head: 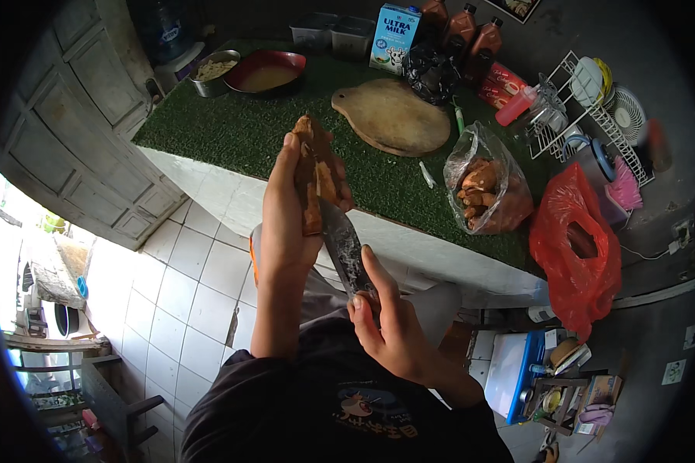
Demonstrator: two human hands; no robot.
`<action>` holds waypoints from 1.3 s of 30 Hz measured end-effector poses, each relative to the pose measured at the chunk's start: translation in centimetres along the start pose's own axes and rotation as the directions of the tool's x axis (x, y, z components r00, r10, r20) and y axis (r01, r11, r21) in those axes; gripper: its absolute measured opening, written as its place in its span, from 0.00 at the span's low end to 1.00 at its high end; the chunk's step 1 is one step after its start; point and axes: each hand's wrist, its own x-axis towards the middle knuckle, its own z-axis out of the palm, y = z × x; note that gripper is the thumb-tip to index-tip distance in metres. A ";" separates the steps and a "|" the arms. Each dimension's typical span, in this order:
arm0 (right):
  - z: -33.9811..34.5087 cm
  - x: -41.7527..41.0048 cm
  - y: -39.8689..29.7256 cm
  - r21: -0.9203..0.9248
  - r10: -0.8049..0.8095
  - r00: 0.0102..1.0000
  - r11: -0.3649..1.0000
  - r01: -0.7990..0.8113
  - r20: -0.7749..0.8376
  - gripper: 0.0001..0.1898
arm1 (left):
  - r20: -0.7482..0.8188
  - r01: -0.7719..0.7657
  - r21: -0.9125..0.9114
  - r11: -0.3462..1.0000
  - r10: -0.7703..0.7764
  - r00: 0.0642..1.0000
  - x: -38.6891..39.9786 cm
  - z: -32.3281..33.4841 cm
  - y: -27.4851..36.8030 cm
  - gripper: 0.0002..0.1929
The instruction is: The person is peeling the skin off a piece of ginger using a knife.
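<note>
A long, orange-brown piece of food (308,179), possibly cooked meat, stands upright in my left hand (289,208), fingers wrapped around its back. Its surface looks rough and split down the middle. My right hand (391,324) grips a knife (346,249) by its handle, index finger stretched along the blade. Pale residue covers the dark blade, and its tip is at the lower end of the food piece. Beyond my hands, on the counter, lies a round wooden cutting board (399,118). A clear plastic bag (486,179) to the right holds several similar orange-brown pieces.
Green artificial turf (208,124) covers the counter. At its back left are a metal bowl (214,72) of pale pieces and a red pan (266,70) holding liquid. A milk carton (395,39), dish rack (591,110) and red plastic bag (579,249) stand farther right.
</note>
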 end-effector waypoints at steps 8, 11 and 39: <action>-0.3 -0.1 -0.4 0.270 0.134 0.989 0.951 -0.148 0.070 0.34 | 0.017 -0.009 -0.016 1.000 0.009 1.000 -0.6 0.2 -0.1 0.23; -1.0 0.0 -1.0 0.402 0.234 0.958 0.871 -0.282 0.164 0.35 | 0.008 -0.018 -0.005 1.000 0.018 1.000 -0.6 0.3 -0.2 0.23; -2.2 0.8 -1.0 -0.157 -0.035 0.998 0.987 0.025 -0.060 0.35 | 0.122 -0.062 0.144 0.988 0.045 0.992 -0.1 0.2 -2.3 0.25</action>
